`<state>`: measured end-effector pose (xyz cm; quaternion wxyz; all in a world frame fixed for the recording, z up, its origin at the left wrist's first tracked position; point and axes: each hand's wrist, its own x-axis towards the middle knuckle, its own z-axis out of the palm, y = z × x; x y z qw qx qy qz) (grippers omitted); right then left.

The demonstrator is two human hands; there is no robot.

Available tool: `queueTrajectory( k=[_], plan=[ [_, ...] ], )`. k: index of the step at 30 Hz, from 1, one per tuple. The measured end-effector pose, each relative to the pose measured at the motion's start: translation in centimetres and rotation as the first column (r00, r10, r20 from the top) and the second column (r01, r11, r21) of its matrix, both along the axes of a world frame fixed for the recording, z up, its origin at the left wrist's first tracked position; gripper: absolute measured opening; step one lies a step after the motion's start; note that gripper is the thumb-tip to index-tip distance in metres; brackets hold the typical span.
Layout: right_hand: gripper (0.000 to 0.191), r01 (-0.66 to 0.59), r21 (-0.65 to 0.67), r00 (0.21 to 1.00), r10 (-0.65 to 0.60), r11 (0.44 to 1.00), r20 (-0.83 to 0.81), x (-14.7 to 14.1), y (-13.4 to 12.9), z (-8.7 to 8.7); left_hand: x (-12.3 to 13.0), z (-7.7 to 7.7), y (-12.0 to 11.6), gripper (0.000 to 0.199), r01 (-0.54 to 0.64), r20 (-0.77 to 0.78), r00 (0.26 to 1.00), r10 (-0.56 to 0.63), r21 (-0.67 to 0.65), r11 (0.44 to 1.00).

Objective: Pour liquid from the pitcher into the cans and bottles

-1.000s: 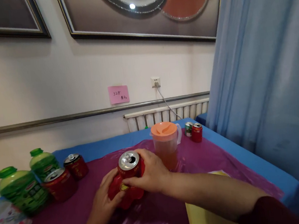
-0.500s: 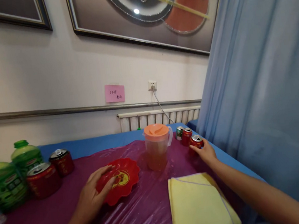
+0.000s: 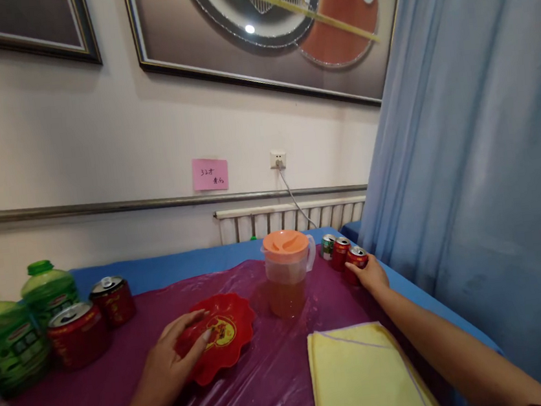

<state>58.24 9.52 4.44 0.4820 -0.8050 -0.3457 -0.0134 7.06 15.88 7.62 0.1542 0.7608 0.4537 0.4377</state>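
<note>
My right hand (image 3: 370,275) is closed round a red drink can (image 3: 356,258) at the right end of the table, behind the yellow cloth. Beside that can stand another red can (image 3: 341,253) and a green and white can (image 3: 328,247), in a row. My left hand (image 3: 182,346) is over the left rim of a red scalloped plate (image 3: 236,327) with a yellow print, thumb and fingers apart; whether it touches the plate I cannot tell. Between the hands a clear pitcher (image 3: 287,286) with an orange lid holds amber liquid.
A folded yellow cloth (image 3: 363,375) lies at front right. On the left stand green bottles (image 3: 10,343) and red cans (image 3: 78,336). Purple plastic sheeting (image 3: 253,394) covers the blue table (image 3: 160,264). A blue curtain (image 3: 478,140) hangs at the right.
The whole view has shifted slightly, so things sit a little lower. The can in my right hand now stands closer to the other red can. My left hand stays by the plate.
</note>
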Motion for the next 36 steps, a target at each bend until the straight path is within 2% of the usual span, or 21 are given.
queueTrajectory(
  k=[3,6,7,9,10,11,13,15,16,18,19,21,24,27,31,33,36],
  plan=[
    [0.071,0.045,0.053,0.998,-0.048,0.998,0.052,-0.7,-1.0,0.8,0.3,0.5,-0.6,0.050,0.000,-0.003,1.000,0.000,-0.008,1.000],
    [0.070,0.046,0.135,0.991,-0.062,0.990,0.122,-3.3,-2.8,1.6,0.5,1.0,-1.2,0.047,0.010,0.009,1.000,-0.010,0.005,1.000],
    [0.064,-0.009,0.158,0.988,-0.016,0.987,0.154,-4.8,-3.5,1.9,0.6,1.1,-1.4,0.046,-0.003,0.015,1.000,0.002,0.015,1.000],
    [0.051,-0.209,0.184,0.957,0.163,0.960,0.239,-9.0,-5.5,2.4,0.6,1.3,-1.8,0.046,-0.032,0.046,0.999,0.030,0.042,0.999],
    [0.044,-0.407,0.203,0.887,0.333,0.890,0.320,-11.5,-6.7,2.7,0.6,1.4,-1.9,0.045,-0.042,0.057,0.998,0.039,0.050,0.998],
    [0.039,-0.581,0.176,0.784,0.488,0.794,0.385,-14.3,-8.0,3.1,0.6,1.4,-2.0,0.044,-0.055,0.072,0.996,0.051,0.051,0.997],
    [0.037,-0.802,0.056,0.561,0.717,0.595,0.413,-19.9,-10.6,3.8,0.6,1.3,-2.2,0.042,-0.079,0.095,0.993,0.075,0.039,0.996],
    [0.038,-0.915,-0.063,0.357,0.872,0.399,0.334,-25.1,-12.8,4.4,0.6,1.1,-2.3,0.041,-0.094,0.118,0.989,0.090,0.028,0.995],
    [0.038,-0.942,-0.108,0.279,0.918,0.319,0.281,-27.4,-13.4,4.6,0.6,1.0,-2.3,0.040,-0.094,0.126,0.988,0.089,0.028,0.995],
    [0.039,-0.966,-0.169,0.159,0.966,0.195,0.206,-31.3,-13.8,4.4,0.5,0.8,-2.3,0.038,-0.083,0.144,0.987,0.078,0.034,0.996],
    [0.038,-0.967,-0.192,0.131,0.974,0.166,0.185,-32.8,-13.6,4.1,0.5,0.7,-2.3,0.037,-0.077,0.153,0.986,0.071,0.036,0.996],
    [0.031,-0.955,-0.261,0.107,0.984,0.141,0.140,-35.1,-12.6,3.2,0.5,0.6,-2.2,0.037,-0.068,0.174,0.983,0.061,0.032,0.997],
    [0.018,-0.918,-0.353,0.175,0.983,0.182,0.051,-37.0,-11.1,1.5,0.4,0.3,-2.1,0.036,-0.058,0.202,0.978,0.056,0.006,0.998],
    [0.012,-0.923,-0.326,0.211,0.977,0.203,0.013,-37.3,-10.4,0.3,0.3,0.0,-2.1,0.034,-0.045,0.229,0.972,0.050,-0.028,0.999],
    [0.016,-0.930,-0.323,0.174,0.984,0.172,0.023,-37.1,-10.5,-0.7,0.5,-0.3,-1.9,0.036,0.008,0.373,0.927,0.036,-0.118,0.993],
    [0.019,-0.930,-0.337,0.146,0.989,0.149,0.034,-37.1,-10.6,-1.1,0.5,-0.2,-1.7,0.041,0.027,0.526,0.847,0.075,-0.183,0.983],
    [0.022,-0.929,-0.354,0.108,0.994,0.108,0.021,-37.3,-10.4,-1.8,-0.1,0.4,-0.9,0.042,-0.036,0.728,0.637,0.252,-0.299,0.954]
  ],
)
